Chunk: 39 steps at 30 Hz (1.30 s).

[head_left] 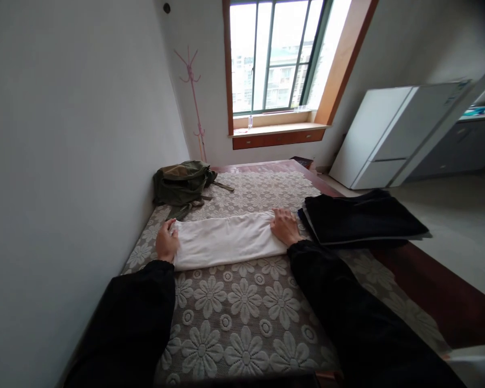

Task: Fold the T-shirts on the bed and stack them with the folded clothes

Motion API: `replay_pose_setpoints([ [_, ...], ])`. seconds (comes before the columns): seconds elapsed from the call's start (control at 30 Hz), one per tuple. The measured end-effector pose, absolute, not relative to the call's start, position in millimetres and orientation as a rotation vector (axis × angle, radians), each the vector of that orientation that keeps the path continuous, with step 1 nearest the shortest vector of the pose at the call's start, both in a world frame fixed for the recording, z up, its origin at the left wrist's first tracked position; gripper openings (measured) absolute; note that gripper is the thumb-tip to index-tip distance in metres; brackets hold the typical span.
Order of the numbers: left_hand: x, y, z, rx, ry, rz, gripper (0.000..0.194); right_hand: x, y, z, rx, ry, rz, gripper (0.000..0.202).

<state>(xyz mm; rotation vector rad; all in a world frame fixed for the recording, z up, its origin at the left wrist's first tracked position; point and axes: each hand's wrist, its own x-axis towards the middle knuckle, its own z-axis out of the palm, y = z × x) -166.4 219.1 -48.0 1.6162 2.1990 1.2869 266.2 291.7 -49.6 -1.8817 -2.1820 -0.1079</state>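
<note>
While the white cloth (226, 241) lies in a flat strip across the patterned table cover (244, 302), the left hand (167, 242) has its fingers closed on its nine o'clock end. At three o'clock, the right hand (285, 226) bends its fingers over the far corner, near the black garments (359, 218); whether they pinch, I cannot tell. Likely light, soft and limp, it would keep straightest held by both ends.

Wall (84, 134) blocks left; black pile (359, 218), right.
</note>
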Motion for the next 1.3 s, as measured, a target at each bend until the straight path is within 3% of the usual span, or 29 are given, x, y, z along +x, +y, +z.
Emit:
replay_pose_setpoints([
  [0.1, -168, 225, -55, 1.750, 2.184, 1.210, 0.045, 276, 304, -68, -1.722, -2.152, -0.050, 0.061],
  [0.23, -168, 224, -63, 1.787, 2.254, 1.110, 0.036, 288, 320, -87, -1.638, -2.035, 0.057, 0.064],
  [0.53, -174, 227, -66, 1.793, 2.137, 1.287, 0.030, 290, 319, -82, -1.552, -1.974, 0.054, 0.025],
  [0.8, -165, 221, -55, 1.633, 1.999, 1.741, 0.030, 288, 309, -72, -1.334, -1.926, -0.016, 0.025],
  [0.93, -158, 218, -52, 1.422, 1.834, 1.939, 0.023, 284, 300, -66, -1.284, -1.934, -0.098, 0.039],
  [1.07, -155, 215, -45, 1.372, 1.795, 1.985, 0.022, 279, 287, -57, -1.259, -1.995, -0.142, 0.026],
  [1.23, -159, 197, -21, 1.441, 1.745, 1.980, 0.035, 291, 261, -37, -1.223, -2.000, -0.181, 0.017],
  [1.3, -161, 181, -11, 1.582, 1.751, 1.919, 0.031, 301, 245, -27, -1.199, -1.968, -0.184, 0.016],
])
